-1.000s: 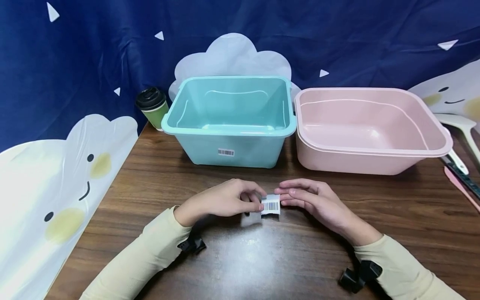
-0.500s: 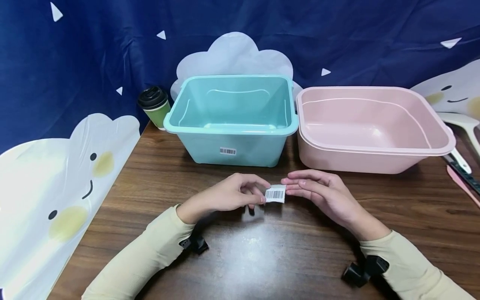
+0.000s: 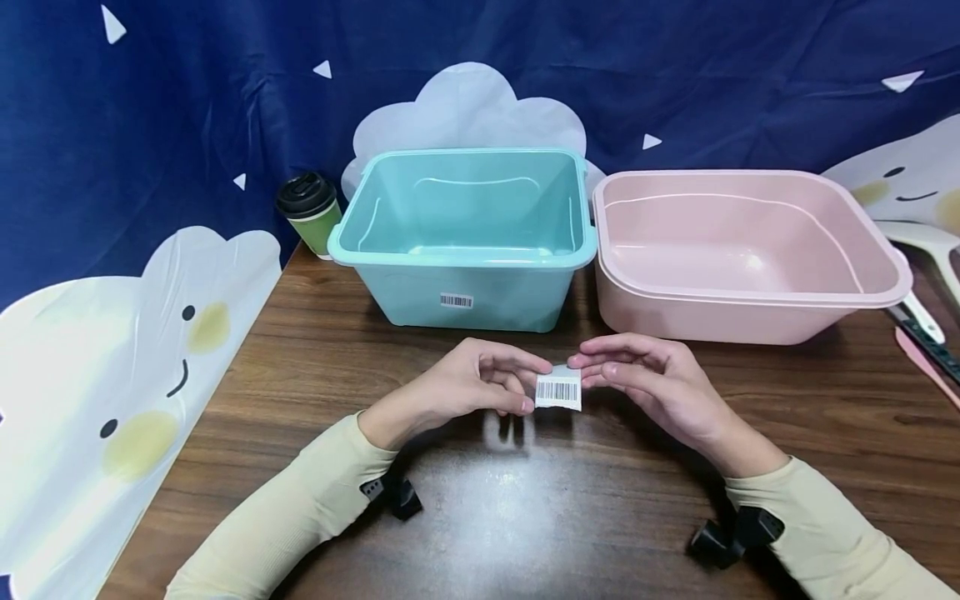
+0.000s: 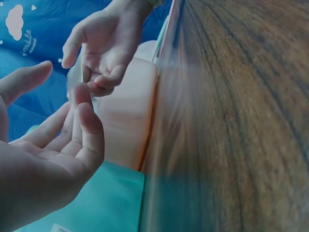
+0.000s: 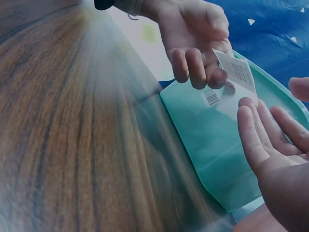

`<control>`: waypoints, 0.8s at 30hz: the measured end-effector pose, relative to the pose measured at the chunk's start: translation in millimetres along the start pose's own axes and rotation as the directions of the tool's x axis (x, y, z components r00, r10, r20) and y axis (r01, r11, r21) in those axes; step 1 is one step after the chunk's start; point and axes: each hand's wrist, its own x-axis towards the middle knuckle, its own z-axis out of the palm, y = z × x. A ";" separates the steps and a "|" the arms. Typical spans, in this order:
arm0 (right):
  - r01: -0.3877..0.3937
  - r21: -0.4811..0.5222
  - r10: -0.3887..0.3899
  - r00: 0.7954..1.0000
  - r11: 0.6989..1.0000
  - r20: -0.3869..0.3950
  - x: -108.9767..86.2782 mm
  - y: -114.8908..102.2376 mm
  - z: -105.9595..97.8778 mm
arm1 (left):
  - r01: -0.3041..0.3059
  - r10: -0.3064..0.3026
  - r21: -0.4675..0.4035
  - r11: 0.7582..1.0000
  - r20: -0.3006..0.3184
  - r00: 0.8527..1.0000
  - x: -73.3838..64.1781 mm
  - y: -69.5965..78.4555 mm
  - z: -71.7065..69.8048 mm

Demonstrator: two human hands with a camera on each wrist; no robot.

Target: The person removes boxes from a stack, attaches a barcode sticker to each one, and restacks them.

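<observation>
A small white barcode label (image 3: 558, 388) is held up just above the table, between my two hands. My left hand (image 3: 461, 383) grips its left side, with the index fingertip at the top corner and the thumb tip near the bottom corner. At the opposite edge my right hand (image 3: 660, 379) touches it with extended fingertips, its thumb standing apart. In the right wrist view the label (image 5: 236, 72) is tilted, barcode showing, with fingers (image 5: 217, 78) of the left hand against it. From the left wrist it is a thin, nearly edge-on strip.
Behind the hands stand a turquoise bin (image 3: 465, 296) with a barcode sticker (image 3: 456, 300) and a pink basin (image 3: 720, 321). A green lidded cup (image 3: 315, 223) is at the back left. Several long-handled things, among them a pink one (image 3: 926, 362), lie at the far right.
The label has moved slightly right in my left hand, and tilted about so its barcode faces the head camera squarely. Both hands have shifted a little right and away from me.
</observation>
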 end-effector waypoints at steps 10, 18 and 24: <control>0.043 -0.325 -0.067 0.996 0.945 -0.064 -0.2 3.7 8.1 | -0.043 0.043 0.003 0.999 0.023 0.999 -2.3 2.4 1.9; 0.090 -0.441 -0.125 0.991 0.893 -0.051 -0.4 6.2 13.9 | -0.050 0.051 -0.018 0.999 0.060 0.997 -3.4 2.8 4.5; 0.095 -0.531 -0.156 0.985 0.842 -0.070 -1.1 6.8 16.2 | -0.047 0.049 -0.035 0.998 0.064 0.997 -3.8 3.5 5.3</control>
